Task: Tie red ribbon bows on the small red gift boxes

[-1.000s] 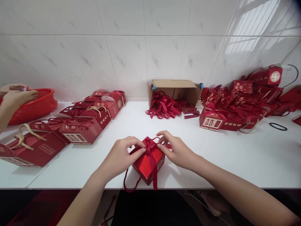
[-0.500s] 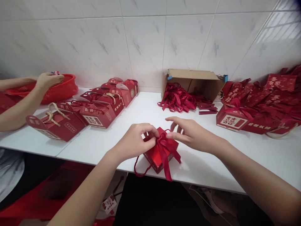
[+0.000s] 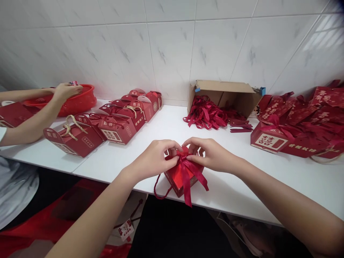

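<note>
A small red gift box [image 3: 176, 179] stands at the front edge of the white table, directly before me. Dark red satin ribbon [image 3: 187, 182] is gathered on its top, two tails hanging down over the near side. With thumb and fingers my left hand [image 3: 163, 157] pinches the ribbon at the left of the knot. My right hand [image 3: 205, 154] pinches it from the right, close to the left fingertips. The fingers partly cover the knot and the box top. A dark red cord handle [image 3: 158, 193] loops out at the box's lower left.
An open cardboard box [image 3: 225, 86] by the wall spills a heap of red ribbons [image 3: 205, 113]. Finished-looking red boxes [image 3: 271, 138] crowd the right; several more [image 3: 118, 129] line the left. A co-worker's hand [image 3: 66, 92] is over a red basin [image 3: 83, 102].
My right hand has moved left and its fingers have closed on the ribbon beside the knot. My left hand keeps its pinch. The view has shifted slightly.
</note>
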`<state>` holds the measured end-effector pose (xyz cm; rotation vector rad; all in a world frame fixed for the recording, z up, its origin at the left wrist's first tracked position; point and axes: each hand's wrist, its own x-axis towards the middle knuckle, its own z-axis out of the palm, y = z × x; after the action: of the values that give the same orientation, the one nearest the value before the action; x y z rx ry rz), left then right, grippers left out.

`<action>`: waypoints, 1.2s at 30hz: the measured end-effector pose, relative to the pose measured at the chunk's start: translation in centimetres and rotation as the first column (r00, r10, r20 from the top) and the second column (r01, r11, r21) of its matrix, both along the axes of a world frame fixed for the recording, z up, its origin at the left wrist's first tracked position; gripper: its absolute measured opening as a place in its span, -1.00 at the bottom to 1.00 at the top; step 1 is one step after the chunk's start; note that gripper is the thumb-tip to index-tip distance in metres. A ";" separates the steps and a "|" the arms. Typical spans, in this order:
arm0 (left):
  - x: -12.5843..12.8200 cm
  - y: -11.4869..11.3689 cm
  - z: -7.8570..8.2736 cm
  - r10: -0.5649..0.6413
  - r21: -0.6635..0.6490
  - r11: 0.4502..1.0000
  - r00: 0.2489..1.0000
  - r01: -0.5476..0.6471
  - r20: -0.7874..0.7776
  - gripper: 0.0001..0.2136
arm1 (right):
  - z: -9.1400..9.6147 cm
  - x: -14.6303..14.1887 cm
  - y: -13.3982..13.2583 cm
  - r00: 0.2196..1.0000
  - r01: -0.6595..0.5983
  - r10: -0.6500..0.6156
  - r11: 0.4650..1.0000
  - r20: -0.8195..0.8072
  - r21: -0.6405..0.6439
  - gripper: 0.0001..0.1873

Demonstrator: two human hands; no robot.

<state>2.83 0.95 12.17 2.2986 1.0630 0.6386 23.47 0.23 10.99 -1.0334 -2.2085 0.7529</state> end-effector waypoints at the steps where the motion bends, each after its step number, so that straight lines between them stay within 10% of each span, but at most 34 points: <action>1: 0.0 -0.1 -0.1 0.000 -0.006 1.000 1.000 0.000 0.009 -0.80 | 0.0 -0.1 -0.1 1.000 -0.017 0.017 0.999 0.016 0.043 -0.77; 12: -1.0 0.2 -0.6 0.032 -0.156 0.988 0.982 -0.002 0.186 -0.86 | -1.0 0.7 0.1 0.965 -0.222 0.136 0.883 0.226 0.414 -0.56; 17: -0.8 0.3 -0.5 0.136 -0.075 0.989 0.978 -0.125 0.161 -0.77 | -1.3 0.4 0.2 0.953 -0.275 0.194 0.877 0.232 0.394 -0.55; 36: -0.9 0.4 1.0 -0.063 0.041 0.996 0.960 0.077 -0.273 -0.85 | -1.5 0.4 1.4 0.923 -0.328 0.270 0.925 0.275 0.191 -0.46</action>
<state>1.91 1.37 13.20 2.5083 1.0911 0.3314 23.88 1.66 9.50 -0.7068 -2.6352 0.4928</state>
